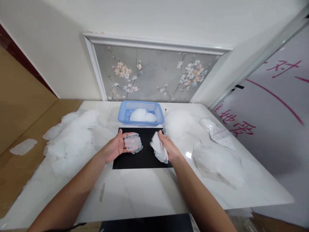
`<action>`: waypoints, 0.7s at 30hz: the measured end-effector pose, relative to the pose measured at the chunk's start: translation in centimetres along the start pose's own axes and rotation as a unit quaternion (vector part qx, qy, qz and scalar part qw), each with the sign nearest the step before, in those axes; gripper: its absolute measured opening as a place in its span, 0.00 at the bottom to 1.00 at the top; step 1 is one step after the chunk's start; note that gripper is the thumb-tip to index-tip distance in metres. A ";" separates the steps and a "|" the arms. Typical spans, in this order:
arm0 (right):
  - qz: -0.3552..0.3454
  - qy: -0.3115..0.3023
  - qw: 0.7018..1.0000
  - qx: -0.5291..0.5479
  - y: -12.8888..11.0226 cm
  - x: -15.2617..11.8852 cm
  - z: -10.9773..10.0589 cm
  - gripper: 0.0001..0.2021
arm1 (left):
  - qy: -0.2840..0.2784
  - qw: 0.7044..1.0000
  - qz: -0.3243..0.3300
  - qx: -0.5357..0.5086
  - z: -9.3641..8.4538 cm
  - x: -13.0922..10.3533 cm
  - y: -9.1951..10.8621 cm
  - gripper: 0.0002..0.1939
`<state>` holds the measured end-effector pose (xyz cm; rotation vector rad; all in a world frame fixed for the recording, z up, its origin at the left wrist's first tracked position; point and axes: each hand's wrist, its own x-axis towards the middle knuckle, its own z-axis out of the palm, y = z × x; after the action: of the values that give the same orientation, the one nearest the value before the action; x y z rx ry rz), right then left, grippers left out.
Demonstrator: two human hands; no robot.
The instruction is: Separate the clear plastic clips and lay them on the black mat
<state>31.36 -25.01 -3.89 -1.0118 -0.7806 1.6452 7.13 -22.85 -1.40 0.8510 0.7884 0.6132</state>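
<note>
Over the left part of a black mat (145, 161), my left hand (116, 147) is palm up, with a few translucent plastic pieces (132, 142) lying on its fingers. My right hand (169, 146), above the mat's right side, grips a small stack of whitish plastic pieces (159, 149) between thumb and fingers. The two hands are apart. Just behind the mat stands a blue basket (141, 123) with white pieces (142, 115) inside.
A large heap of translucent pieces (72, 141) covers the table's left side. More pieces (180, 124) lie right of the basket, with another pile (219, 162) nearer. A clear bag (218, 133) rests at the right; one loose piece (23, 147) lies on cardboard at far left.
</note>
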 end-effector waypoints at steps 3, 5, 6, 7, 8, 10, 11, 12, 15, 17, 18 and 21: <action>-0.011 -0.029 0.999 -0.013 -0.2 -0.2 0.1 0.29 | -0.005 1.000 0.001 -0.006 0.3 -0.2 0.2 0.38; -0.019 -0.022 0.999 -0.017 -0.3 -0.3 0.3 0.29 | -0.003 1.000 0.000 0.001 0.5 -0.3 0.3 0.37; -0.022 -0.018 1.000 -0.013 -0.3 -0.4 0.4 0.28 | -0.001 1.000 0.001 0.007 0.5 -0.4 0.4 0.37; -0.022 -0.016 1.000 -0.006 -0.2 -0.4 0.5 0.27 | -0.001 1.000 0.003 0.012 0.6 -0.4 0.5 0.36; -0.019 -0.016 1.000 0.001 -0.2 -0.4 0.7 0.24 | -0.001 1.000 0.006 0.016 0.6 -0.4 0.5 0.36; -0.008 -0.024 1.000 0.006 0.1 -0.4 1.2 0.22 | -0.004 1.000 0.010 0.020 0.7 -0.4 0.3 0.36; -0.005 -0.028 1.000 0.002 0.3 -0.4 1.5 0.22 | -0.006 1.000 0.011 0.023 0.7 -0.4 0.2 0.37; -0.004 -0.033 0.999 -0.007 0.6 -0.4 1.9 0.23 | -0.009 0.999 0.012 0.028 0.8 -0.3 0.1 0.37; -0.032 -0.032 0.997 -0.066 1.2 0.0 3.1 0.23 | -0.021 0.998 0.014 0.063 1.0 -0.3 -0.1 0.39; -0.080 -0.008 0.990 -0.114 1.2 0.3 3.4 0.19 | -0.022 0.993 0.028 0.108 0.8 -0.4 0.1 0.38; -0.105 0.016 0.984 -0.146 1.0 0.5 3.3 0.16 | -0.010 0.987 0.049 0.150 0.4 -0.5 0.2 0.36; -0.146 0.097 0.955 -0.240 -0.4 0.9 2.2 0.13 | 0.127 0.906 0.147 0.375 -1.6 -0.5 0.8 0.23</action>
<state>29.45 -24.08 -2.80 -1.2993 -1.1667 1.1034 5.42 -22.09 -1.21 1.6429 1.1748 0.7024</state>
